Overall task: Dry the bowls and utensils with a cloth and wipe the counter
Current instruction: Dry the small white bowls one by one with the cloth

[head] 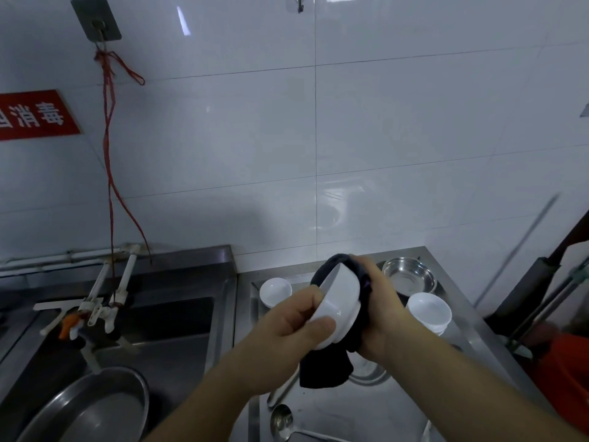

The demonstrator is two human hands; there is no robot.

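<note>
The white bowl [338, 298] sits tilted above the steel counter [392, 406], gripped at its rim by your left hand [299, 320]. Your right hand [377, 301] clutches the dark cloth [328, 368] against the bowl, whose inside is hidden from view. Behind the bowl stand a small white bowl [275, 291], a steel bowl [409, 275] and stacked white bowls [428, 312]. A ladle [282, 422] lies near the counter's front, its handle cut off.

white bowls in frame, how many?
3 clearly: one in the left hand, white bowl being wiped with the dark cloth; small bowl behind it; right bowl, apparently topping a stack, so more may be hidden.
</note>
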